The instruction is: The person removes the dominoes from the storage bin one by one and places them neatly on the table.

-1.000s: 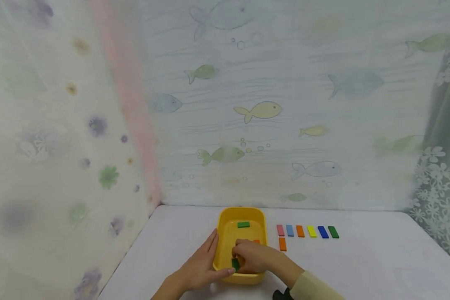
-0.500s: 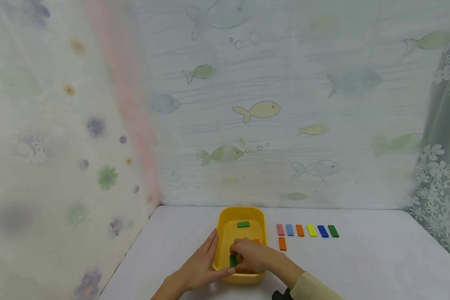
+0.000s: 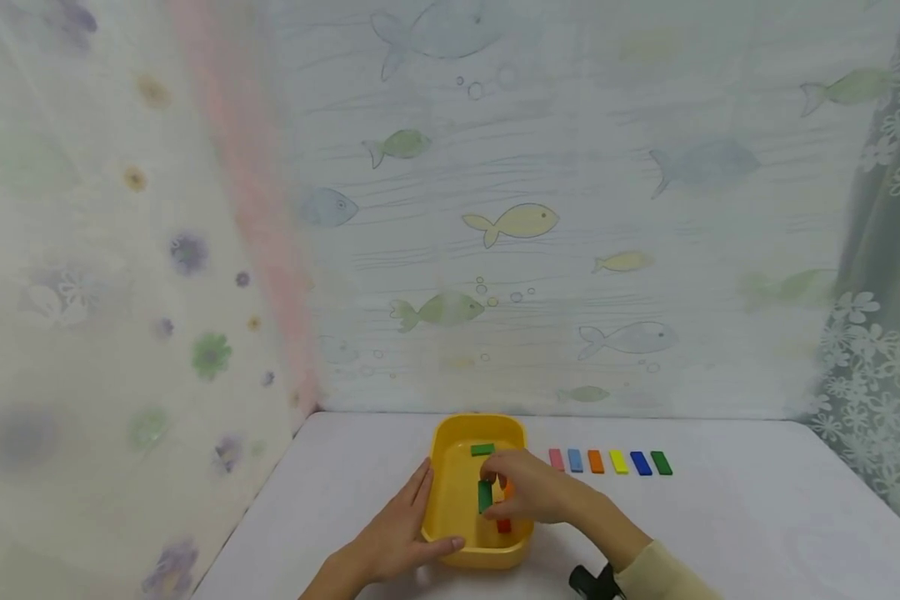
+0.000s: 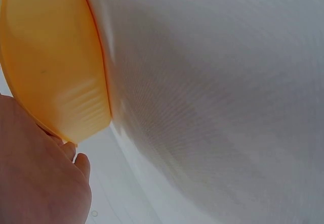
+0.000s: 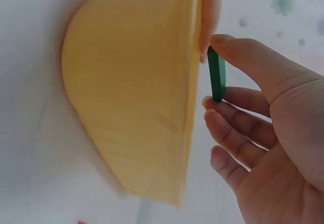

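Note:
My right hand pinches a flat dark green block between thumb and fingertips. It holds the block upright, just above the rim of the yellow plastic tub. My left hand rests against the tub's left side with straight fingers, its thumb over the near left corner. In the tub lie a lighter green block, a red block and an orange one, partly covered by my right hand. The right wrist view shows the tub's outer wall beside the pinched block.
Right of the tub runs a row of flat blocks: pink, light blue, orange, yellow, dark blue and green. A black object is at my right wrist. A fish-patterned curtain hangs behind the white table.
My right hand has lifted the dark green block from the tub's near end, moving up and right. A red block now shows; the orange block below the row is hidden. My left hand stays put.

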Demonstrator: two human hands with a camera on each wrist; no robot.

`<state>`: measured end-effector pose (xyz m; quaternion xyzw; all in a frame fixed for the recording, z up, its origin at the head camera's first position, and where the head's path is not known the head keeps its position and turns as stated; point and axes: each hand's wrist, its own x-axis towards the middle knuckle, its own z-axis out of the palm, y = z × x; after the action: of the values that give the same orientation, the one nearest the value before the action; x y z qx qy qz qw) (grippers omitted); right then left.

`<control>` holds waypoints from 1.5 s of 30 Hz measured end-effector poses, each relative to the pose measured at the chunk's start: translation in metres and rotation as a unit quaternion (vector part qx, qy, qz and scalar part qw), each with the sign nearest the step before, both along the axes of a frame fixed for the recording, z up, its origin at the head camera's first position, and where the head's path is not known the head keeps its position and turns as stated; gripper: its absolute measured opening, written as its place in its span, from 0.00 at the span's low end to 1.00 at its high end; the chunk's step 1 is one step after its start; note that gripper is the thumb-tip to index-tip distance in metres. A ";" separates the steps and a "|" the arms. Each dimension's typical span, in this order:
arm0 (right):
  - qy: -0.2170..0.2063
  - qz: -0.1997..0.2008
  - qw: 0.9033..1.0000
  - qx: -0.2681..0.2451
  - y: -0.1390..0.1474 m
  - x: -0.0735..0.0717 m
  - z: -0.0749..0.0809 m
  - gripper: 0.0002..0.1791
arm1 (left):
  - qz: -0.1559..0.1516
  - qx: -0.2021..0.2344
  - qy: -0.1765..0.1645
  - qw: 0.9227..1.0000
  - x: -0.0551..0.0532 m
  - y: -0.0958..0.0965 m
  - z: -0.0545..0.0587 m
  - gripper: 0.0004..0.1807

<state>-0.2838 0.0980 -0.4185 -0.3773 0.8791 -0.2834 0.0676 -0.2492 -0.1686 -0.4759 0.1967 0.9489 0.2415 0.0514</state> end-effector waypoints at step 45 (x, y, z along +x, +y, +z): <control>-0.022 -0.081 0.996 -0.013 0.135 -0.032 -0.044 0.19 | 0.020 -0.007 -0.020 1.000 -0.003 0.001 -0.002 0.65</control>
<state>-0.3157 0.2330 -0.4628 -0.2991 0.9014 -0.3075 0.0585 -0.2521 -0.1673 -0.4784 0.1728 0.9530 0.2398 0.0671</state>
